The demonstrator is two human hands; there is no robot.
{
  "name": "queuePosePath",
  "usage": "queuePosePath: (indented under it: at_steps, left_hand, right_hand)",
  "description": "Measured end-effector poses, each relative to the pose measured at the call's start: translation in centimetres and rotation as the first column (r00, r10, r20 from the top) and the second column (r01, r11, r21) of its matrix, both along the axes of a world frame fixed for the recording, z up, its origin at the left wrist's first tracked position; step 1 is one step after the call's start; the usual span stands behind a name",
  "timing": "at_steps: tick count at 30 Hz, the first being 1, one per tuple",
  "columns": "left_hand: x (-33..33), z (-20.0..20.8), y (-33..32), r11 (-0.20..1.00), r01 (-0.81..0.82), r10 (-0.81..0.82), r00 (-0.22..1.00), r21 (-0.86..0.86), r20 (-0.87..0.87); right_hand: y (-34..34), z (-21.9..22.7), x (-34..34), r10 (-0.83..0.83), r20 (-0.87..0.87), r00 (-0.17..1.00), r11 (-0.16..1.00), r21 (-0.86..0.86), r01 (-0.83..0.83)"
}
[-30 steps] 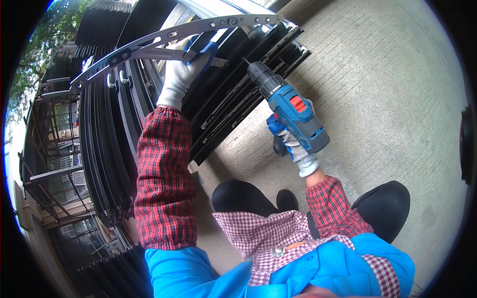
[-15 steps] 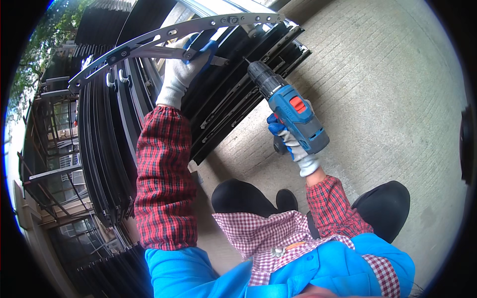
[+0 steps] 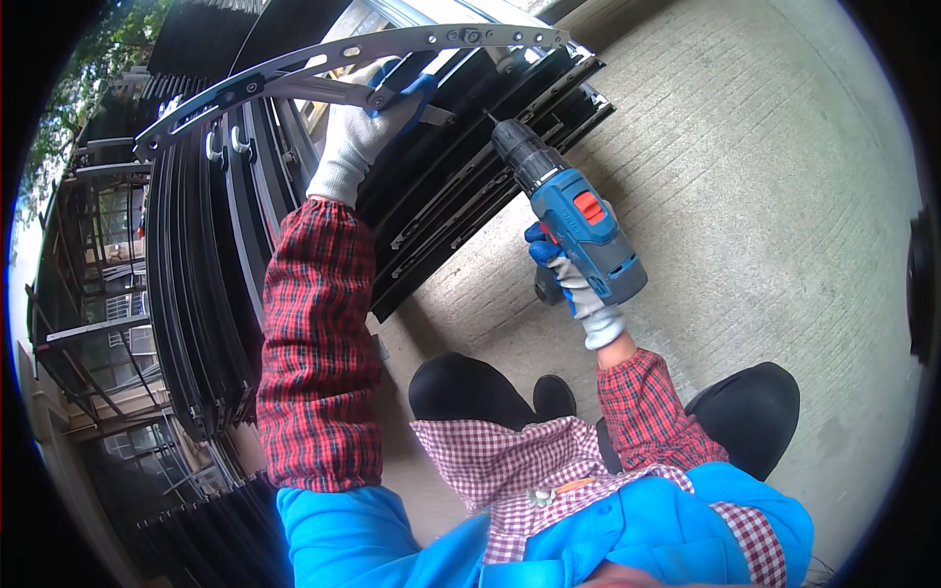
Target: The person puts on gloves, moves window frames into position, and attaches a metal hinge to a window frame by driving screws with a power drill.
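My gloved left hand (image 3: 355,132) reaches to the upper left, its fingers closed around the linkage of a long silver metal hinge stay (image 3: 397,43) with holes and rivets. The stay lies across the top of black metal frame profiles (image 3: 407,176). In my gloved right hand (image 3: 578,286) is a blue and black cordless drill (image 3: 580,220), gripped by its handle. The drill's bit points up and left, toward the profiles; whether its tip touches one is hard to tell.
Many long black profiles (image 3: 181,284) are stacked at the left, with white hooks (image 3: 240,139) near their top. Metal racks (image 3: 98,328) stand beyond them. Grooved concrete floor (image 3: 745,176) spreads to the right. My bent knees (image 3: 470,387) are below the profiles.
The view has shifted slightly. The stay's linkage sits a little closer to its long bar. Both hands keep their grips, and the drill stays almost in place.
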State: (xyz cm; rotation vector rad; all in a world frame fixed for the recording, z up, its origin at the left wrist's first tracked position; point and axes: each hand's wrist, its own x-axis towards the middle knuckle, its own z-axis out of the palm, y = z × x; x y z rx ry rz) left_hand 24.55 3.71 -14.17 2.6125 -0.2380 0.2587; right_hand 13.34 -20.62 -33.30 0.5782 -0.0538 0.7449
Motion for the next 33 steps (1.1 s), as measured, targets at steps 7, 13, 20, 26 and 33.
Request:
queuePosePath:
  at_steps: [7, 13, 20, 26, 33]
  left_hand:
    - [0.3, -0.4, 0.4, 0.999, 0.03, -0.032, 0.998, 0.036, 0.059]
    - [-0.3, -0.2, 0.5, 0.999, -0.019, 0.019, 1.0, 0.03, 0.014]
    - [0.2, -0.2, 0.0, 0.998, -0.001, -0.003, 0.998, 0.067, 0.061]
    - [0.5, -0.1, -0.7, 0.996, 0.012, -0.017, 0.998, 0.088, 0.066]
    - [0.0, -0.2, -0.2, 0.993, -0.005, -0.006, 0.996, 0.121, 0.087]
  right_hand:
    - [-0.9, 1.4, -0.2, -0.129, 0.224, 0.966, 0.723, -0.645, 0.246]
    - [-0.2, 0.6, 1.3, 0.095, -0.089, 0.991, 0.95, -0.289, -0.117]
    - [0.0, 1.3, 1.8, -0.222, 0.5, 0.837, 0.44, -0.715, 0.544]
    - [-0.4, 4.3, 2.3, 0.1, 0.917, 0.385, -0.404, -0.316, 0.858]
    - [-1.2, 4.3, 2.1, 0.156, 0.833, 0.531, -0.318, -0.467, 0.825]
